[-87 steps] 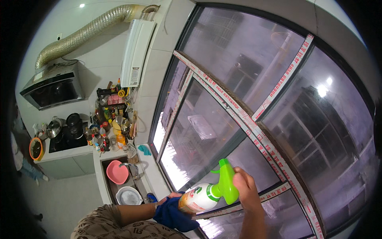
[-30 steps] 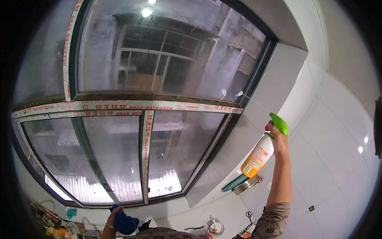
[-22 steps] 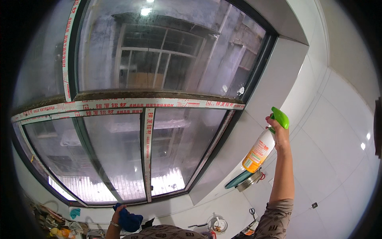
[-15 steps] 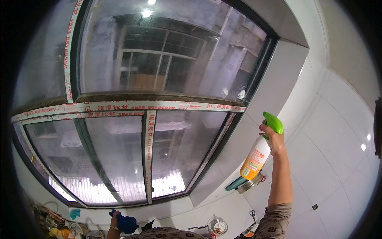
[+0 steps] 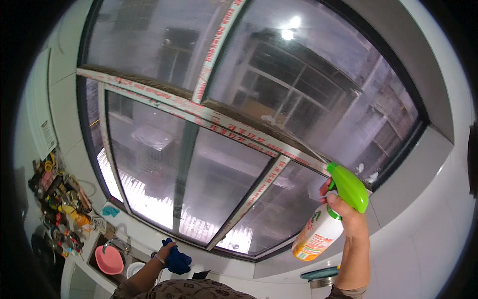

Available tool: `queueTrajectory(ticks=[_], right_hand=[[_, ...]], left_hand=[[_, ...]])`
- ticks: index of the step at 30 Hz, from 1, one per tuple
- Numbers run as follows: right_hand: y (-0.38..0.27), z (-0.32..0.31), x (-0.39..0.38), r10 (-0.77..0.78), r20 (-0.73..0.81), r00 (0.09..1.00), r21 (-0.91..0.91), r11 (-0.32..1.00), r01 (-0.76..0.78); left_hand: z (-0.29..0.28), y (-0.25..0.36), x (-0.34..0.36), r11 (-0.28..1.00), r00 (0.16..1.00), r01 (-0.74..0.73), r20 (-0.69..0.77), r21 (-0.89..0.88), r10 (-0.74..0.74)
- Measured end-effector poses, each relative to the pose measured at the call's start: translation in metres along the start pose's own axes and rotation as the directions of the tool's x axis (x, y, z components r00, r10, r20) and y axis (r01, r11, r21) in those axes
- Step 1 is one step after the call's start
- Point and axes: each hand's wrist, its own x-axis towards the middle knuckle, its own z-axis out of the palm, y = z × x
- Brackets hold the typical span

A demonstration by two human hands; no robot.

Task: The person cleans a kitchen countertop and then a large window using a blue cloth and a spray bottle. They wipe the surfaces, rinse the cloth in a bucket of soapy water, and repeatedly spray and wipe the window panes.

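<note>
Gripping a spray bottle [image 5: 326,224] raised by the window [image 5: 224,149], the right hand [image 5: 348,219] has its fingers [image 5: 332,199] around the green trigger, while the left hand [image 5: 167,251] clutches a blue cloth [image 5: 177,259] low down.

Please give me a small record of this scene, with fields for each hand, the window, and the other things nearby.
right hand: raised, grips a spray bottle with green trigger head, nozzle toward the glass
left hand: low, holds a blue cloth
window: large, dark frame, bars covered with printed tape
nearby: pink bowl in the sink, crowded shelf at left
</note>
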Motion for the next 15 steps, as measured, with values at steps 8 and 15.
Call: queueTrajectory(ticks=[8, 15], right_hand=[[-0.016, 0.070, 0.041, -0.048, 0.101, 0.994, 0.074, 0.996, 0.041], [-0.001, 0.089, 0.063, -0.095, 0.170, 0.981, 0.106, 0.991, 0.078]], left_hand=[[-0.066, -0.017, 0.015, 0.986, 0.986, -0.137, -0.105, -0.098, 0.127], [-0.072, -0.011, -0.007, 0.956, 0.955, -0.283, -0.115, -0.078, 0.274]])
